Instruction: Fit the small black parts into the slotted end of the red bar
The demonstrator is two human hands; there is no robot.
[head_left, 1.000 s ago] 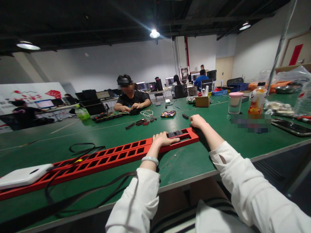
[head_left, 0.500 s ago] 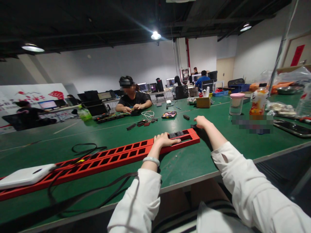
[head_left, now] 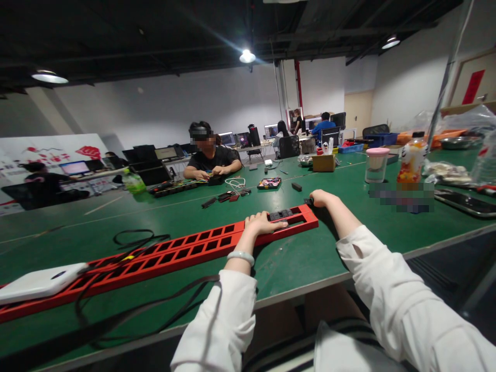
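A long red slotted frame (head_left: pixel 205 244) with two rows of rectangular openings lies across the table. My left hand (head_left: pixel 259 223) rests over it near the right end, fingers curled over the top and thumb stretched right onto a dark block in the near row. Black blocks (head_left: pixel 281 214) sit in the far row just beyond my fingers. My right hand (head_left: pixel 322 198) is closed at the frame's right end, pinching a small black piece (head_left: pixel 309 201) against or close beside that end. Its fingertips are partly hidden, and the exact kind of piece cannot be made out.
A white power bank (head_left: pixel 42 282) lies on the frame's left end, with black cables (head_left: pixel 135 237) around it. Farther off are a loose black block (head_left: pixel 296 186), dark pieces and a white cable. Rightward stand a pink-lidded cup (head_left: pixel 375 166), bottle (head_left: pixel 411 160) and phone (head_left: pixel 468 202). A co-worker (head_left: pixel 211 155) sits opposite.
My right hand has dropped slightly and its fingers are more tucked in at the frame's end. My left hand and the frame have stayed in place.
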